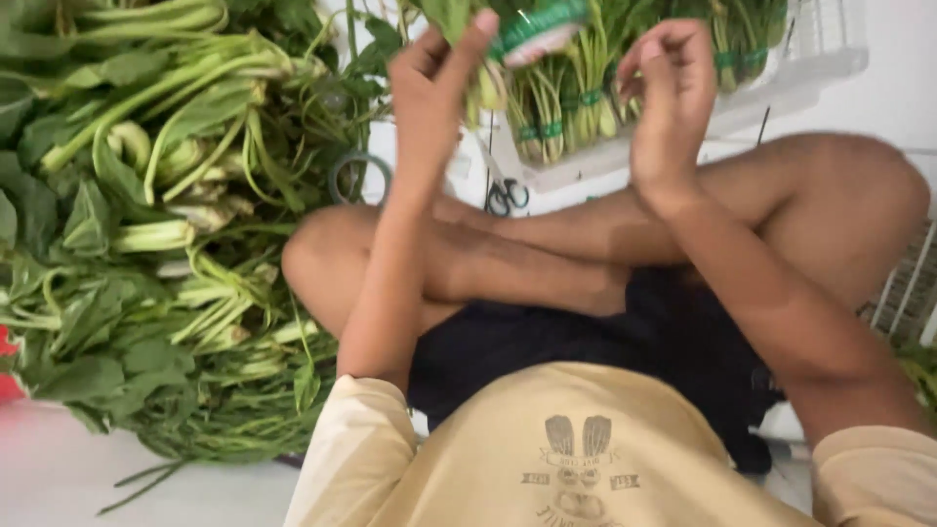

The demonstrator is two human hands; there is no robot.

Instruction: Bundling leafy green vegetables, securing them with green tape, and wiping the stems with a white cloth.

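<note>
Hands are raised in front of the head camera, above crossed bare legs (547, 259). Person sits on a pale floor (59, 478), in a tan shirt (547, 459) and black shorts (586, 342).

Left hand (434, 93): fingers closed around the stalks of a small greens bunch (473, 54), thumb pointing up at the top edge of frame. Bunch sits at top centre, partly cut off by the frame, leaves up, stalks down past the palm.

Tape (537, 29): green and white strip, blurred, stretched from the bunch toward the right hand. Looks like it touches the bunch at the left-hand side; exact wrap not readable.

Right hand (669, 93): fingers curled in together, tips pinched near the tape's right end. Can't tell whether it actually grips the tape, blur hides the contact.

Crate (781, 73): white, behind the hands at top right, holds upright bundles (566, 107) already banded with green tape, stalk ends facing the camera.

Pile (146, 224): loose leafy greens, pale stalks, fills the left side from top edge down to the floor, just beside the left knee.

Tape roll (359, 178): green ring lying at the pile's right edge, near the left forearm.

Scissors (508, 195): dark handles, on the floor between the roll and the crate, just above the legs.

Rack (913, 283): white wire piece at right edge, behind the right knee.
</note>
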